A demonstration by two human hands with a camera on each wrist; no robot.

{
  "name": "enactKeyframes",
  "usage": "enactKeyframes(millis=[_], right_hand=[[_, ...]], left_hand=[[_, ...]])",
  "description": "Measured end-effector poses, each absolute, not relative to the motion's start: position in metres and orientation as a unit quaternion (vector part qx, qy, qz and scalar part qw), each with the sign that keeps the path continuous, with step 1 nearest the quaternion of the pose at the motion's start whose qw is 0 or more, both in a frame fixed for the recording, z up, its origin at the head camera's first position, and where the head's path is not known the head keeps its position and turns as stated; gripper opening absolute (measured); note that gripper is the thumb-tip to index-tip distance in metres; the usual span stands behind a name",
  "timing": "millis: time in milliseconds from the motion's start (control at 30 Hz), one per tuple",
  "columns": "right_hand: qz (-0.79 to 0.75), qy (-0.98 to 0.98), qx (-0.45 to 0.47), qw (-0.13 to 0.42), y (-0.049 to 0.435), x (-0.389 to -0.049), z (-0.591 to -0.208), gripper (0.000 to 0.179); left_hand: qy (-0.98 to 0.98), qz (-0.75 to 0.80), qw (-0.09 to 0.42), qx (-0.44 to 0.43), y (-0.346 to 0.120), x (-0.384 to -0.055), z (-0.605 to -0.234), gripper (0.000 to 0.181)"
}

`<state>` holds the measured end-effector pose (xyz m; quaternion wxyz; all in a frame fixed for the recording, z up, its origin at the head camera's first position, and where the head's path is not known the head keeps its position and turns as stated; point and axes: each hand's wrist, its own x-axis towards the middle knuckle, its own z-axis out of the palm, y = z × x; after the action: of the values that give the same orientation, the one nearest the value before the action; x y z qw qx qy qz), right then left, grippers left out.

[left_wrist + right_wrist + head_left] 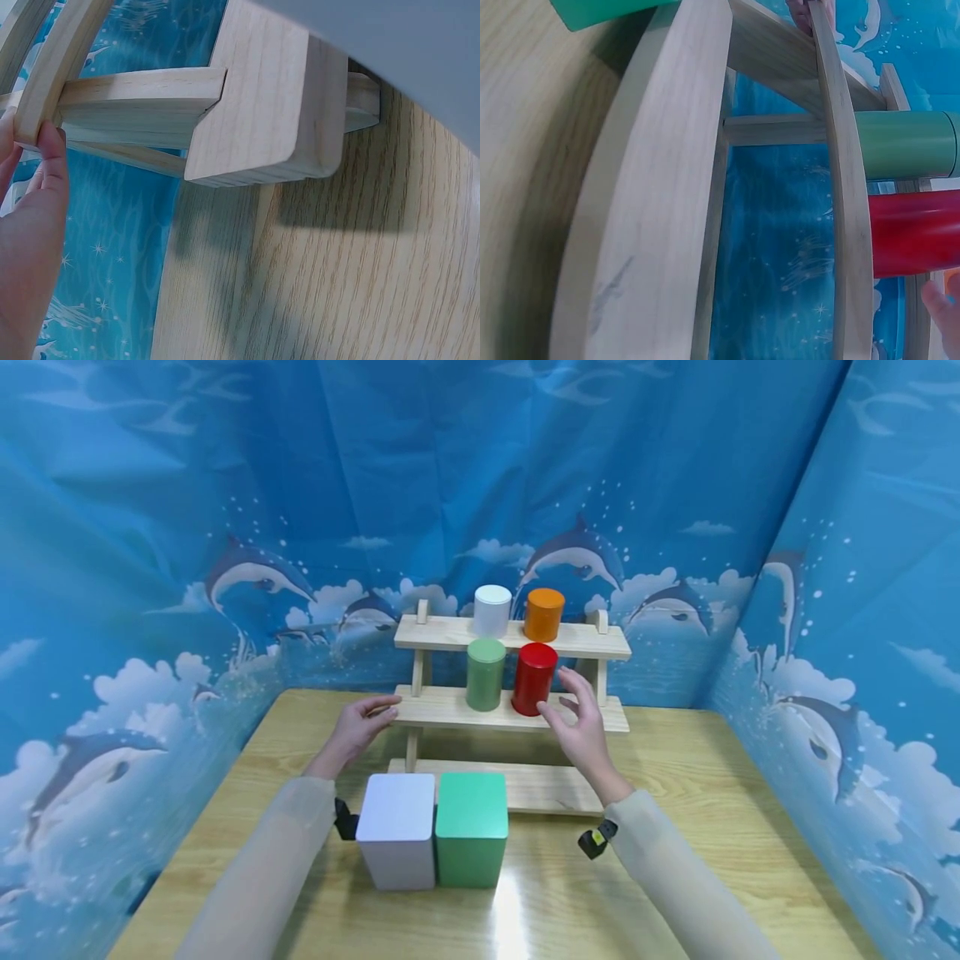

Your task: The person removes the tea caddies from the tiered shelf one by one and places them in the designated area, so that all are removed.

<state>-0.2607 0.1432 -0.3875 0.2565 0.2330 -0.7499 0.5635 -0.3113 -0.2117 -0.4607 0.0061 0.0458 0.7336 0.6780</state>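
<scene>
A three-tier wooden display shelf stands on the table. My left hand pinches the left end of its middle board, thumb and finger on either side of the wood in the left wrist view. On that board a red canister stands upright beside a light green canister. My right hand is at the red canister's right side, thumb and fingers spread; in the right wrist view a fingertip shows just off its surface. A white canister and an orange canister stand on the top board.
In front of the shelf, on the wooden table, a white box and a green box stand side by side, partly covering the lowest board. A blue dolphin-print curtain hangs behind and along both sides.
</scene>
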Motion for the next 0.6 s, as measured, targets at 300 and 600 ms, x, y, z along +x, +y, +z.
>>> enactKeyframes(millis=[300,600], right_hand=[[0.55,-0.768,0.211,0.251,0.136,-0.27,-0.377,0.054],[0.558,-0.761,0.207,0.258,0.128,-0.281,-0.373,0.053]], left_hand=[[0.733,0.679,0.009,0.042,-0.212,-0.312,-0.461,0.043],[0.729,0.682,0.009,0.05,-0.212,-0.312,-0.462,0.044]])
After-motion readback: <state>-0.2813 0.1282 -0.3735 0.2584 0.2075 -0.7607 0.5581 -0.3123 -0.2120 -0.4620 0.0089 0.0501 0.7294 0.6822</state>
